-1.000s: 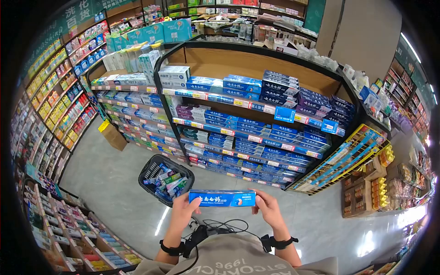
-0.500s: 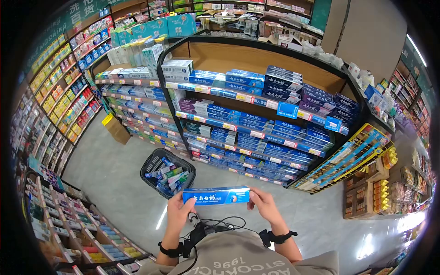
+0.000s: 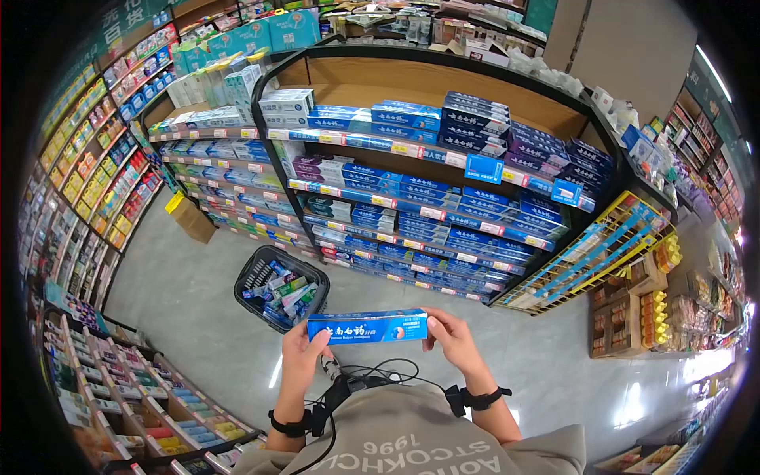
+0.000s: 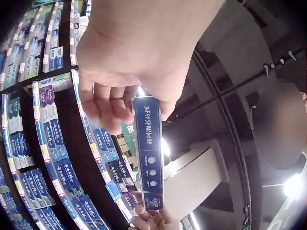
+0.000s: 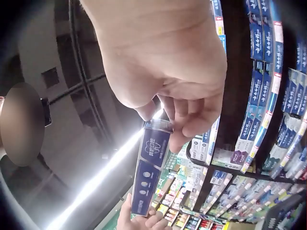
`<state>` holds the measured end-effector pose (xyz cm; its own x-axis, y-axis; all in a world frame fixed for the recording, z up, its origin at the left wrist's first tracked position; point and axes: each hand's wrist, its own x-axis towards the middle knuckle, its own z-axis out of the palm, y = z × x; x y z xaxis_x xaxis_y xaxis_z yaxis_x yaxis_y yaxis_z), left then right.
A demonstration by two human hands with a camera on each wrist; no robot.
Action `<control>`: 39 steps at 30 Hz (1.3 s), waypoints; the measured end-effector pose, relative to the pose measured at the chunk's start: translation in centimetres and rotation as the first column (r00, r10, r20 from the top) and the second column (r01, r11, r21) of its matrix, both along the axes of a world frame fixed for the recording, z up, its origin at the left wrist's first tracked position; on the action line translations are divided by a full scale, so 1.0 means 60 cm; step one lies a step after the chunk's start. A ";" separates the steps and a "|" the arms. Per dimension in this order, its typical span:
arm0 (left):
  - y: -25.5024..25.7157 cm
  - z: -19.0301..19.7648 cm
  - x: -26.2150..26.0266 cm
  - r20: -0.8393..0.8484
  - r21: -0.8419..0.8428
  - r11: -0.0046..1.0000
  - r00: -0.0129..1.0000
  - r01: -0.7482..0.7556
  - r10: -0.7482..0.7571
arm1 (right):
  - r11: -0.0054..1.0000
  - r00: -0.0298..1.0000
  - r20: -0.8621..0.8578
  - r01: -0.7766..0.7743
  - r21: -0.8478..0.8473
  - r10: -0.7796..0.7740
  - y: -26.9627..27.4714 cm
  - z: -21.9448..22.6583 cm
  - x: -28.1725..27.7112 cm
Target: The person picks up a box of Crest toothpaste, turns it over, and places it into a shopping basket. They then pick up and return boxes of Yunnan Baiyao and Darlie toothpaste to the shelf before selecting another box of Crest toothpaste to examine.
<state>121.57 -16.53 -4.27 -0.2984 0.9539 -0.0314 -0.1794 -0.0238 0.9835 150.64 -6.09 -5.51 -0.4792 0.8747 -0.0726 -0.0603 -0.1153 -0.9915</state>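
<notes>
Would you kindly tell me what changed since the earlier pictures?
The toothpaste box drifted slightly left and up in the head view, which also shifted. Nothing was released: left hand and right hand still hold its ends; the basket remains on the floor.

The glossy grey floor (image 3: 174,293) bears a black-framed, wood-backed shelving unit (image 3: 364,77). Rectangular blue cardboard toothpaste boxes (image 3: 406,115) lie along the unit's tiers (image 3: 405,207). On the floor before the unit stands a black plastic basket (image 3: 256,273); near the unit's left end, a yellow-topped brown cardboard carton (image 3: 191,222).
</notes>
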 end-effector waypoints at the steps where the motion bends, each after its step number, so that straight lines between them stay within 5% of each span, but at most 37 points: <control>1: 0.005 0.001 0.001 0.005 -0.001 1.000 1.000 0.015 -0.015 | 1.000 1.000 -0.018 0.008 -0.013 -0.008 -0.002 0.000 0.004; 4: 0.013 0.002 0.010 -0.011 -0.010 0.999 0.999 0.051 -0.051 | 0.999 0.998 -0.049 0.026 -0.018 -0.027 -0.004 0.000 0.017; 11: 0.008 0.050 -0.032 -0.481 -0.181 0.967 0.841 0.181 -0.247 | 0.999 0.992 -0.125 -0.012 -0.034 0.007 -0.015 0.012 0.047; 21: -0.016 0.034 -0.022 -0.315 -0.269 0.948 0.915 0.170 -0.253 | 0.996 0.989 -0.147 -0.045 -0.083 0.032 -0.014 0.006 0.032; 24: -0.016 0.024 -0.012 -0.374 -0.038 0.997 0.924 0.069 -0.078 | 0.997 0.989 -0.131 -0.065 0.047 0.071 -0.015 0.006 0.031; 30: -0.029 0.036 -0.011 -0.516 0.166 0.986 0.851 -0.012 0.097 | 0.980 0.978 -0.193 -0.038 0.195 0.076 -0.022 -0.013 0.018; 39: -0.028 0.021 -0.024 -0.562 0.193 0.980 0.823 0.037 0.079 | 0.982 0.988 -0.144 -0.030 0.189 0.058 -0.016 -0.011 0.005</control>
